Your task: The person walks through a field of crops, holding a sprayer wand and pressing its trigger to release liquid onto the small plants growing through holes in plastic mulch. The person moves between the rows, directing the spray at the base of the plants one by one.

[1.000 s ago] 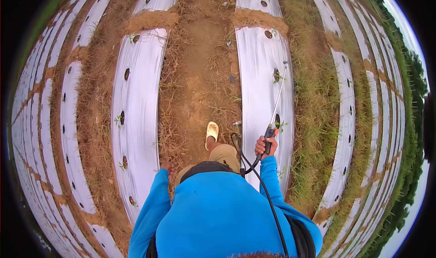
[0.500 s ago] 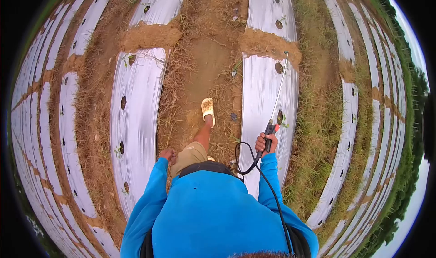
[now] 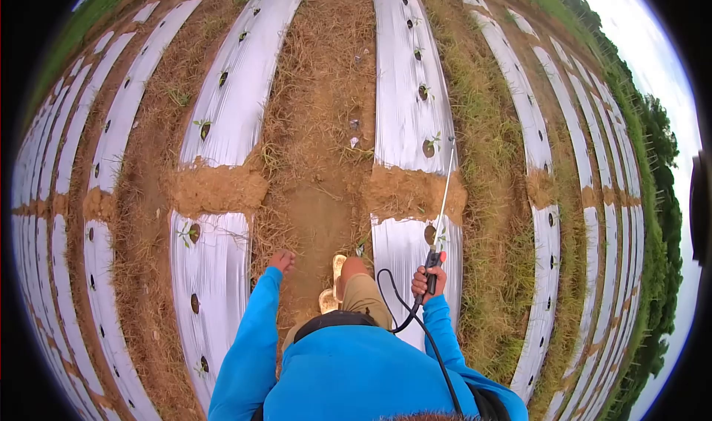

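Observation:
My right hand (image 3: pixel 430 279) is wrapped round the black handle of a sprayer wand (image 3: pixel 446 191), which has a red part by the grip. The wand's thin metal lance points forward over the right-hand plastic-covered bed, its tip beside a planting hole (image 3: pixel 429 148) with a small seedling (image 3: pixel 435 137). From the handle a black hose (image 3: pixel 443 362) loops and runs back past my right arm. My left hand (image 3: pixel 282 260) hangs free to the left, above the dry grass beside the path, its fingers loosely apart with nothing in them.
White plastic-covered beds (image 3: pixel 215 273) with planting holes run forward on both sides. A soil strip (image 3: pixel 219 189) crosses them. Between the beds lies a dirt path (image 3: pixel 315 221) with dry grass; my cream clogs (image 3: pixel 327 300) stand on it. Trees (image 3: pixel 656 146) line the right edge.
I have stepped forward, so the soil strip and beds sit closer. The sprayer wand has advanced beyond the strip, still in my right hand. My left hand has swung forward.

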Tool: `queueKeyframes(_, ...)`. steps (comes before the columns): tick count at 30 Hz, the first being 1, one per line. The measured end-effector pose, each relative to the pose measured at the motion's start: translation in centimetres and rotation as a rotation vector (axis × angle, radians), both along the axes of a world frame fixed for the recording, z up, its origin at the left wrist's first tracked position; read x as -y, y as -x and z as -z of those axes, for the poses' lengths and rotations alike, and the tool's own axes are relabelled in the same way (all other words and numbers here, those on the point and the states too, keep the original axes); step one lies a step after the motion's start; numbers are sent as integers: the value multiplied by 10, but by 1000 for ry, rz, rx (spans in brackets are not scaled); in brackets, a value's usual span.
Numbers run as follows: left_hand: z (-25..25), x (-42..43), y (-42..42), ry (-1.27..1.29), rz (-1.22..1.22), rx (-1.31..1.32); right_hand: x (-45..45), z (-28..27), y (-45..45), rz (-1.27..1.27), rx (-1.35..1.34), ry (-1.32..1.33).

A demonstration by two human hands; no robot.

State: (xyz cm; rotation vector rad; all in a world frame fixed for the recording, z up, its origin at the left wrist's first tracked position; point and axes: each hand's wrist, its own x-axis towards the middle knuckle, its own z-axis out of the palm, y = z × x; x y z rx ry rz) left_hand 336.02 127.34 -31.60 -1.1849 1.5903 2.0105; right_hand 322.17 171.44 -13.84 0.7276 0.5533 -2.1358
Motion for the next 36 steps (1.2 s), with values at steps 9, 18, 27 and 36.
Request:
queueKeyframes(9, 47, 81, 102, -149, -110, 243, 117, 53, 247, 6, 40, -13)
queueKeyframes(18, 21, 188, 249, 558, 404, 221, 222, 26, 497, -35, -93, 146)
queueKeyframes(27, 73, 286, 506, 220, 265, 237, 343, 37, 683, -27, -38, -87)
queueKeyframes(36, -19, 429, 794, 103, 17, 142, 454, -38, 889, 11, -62, 15)
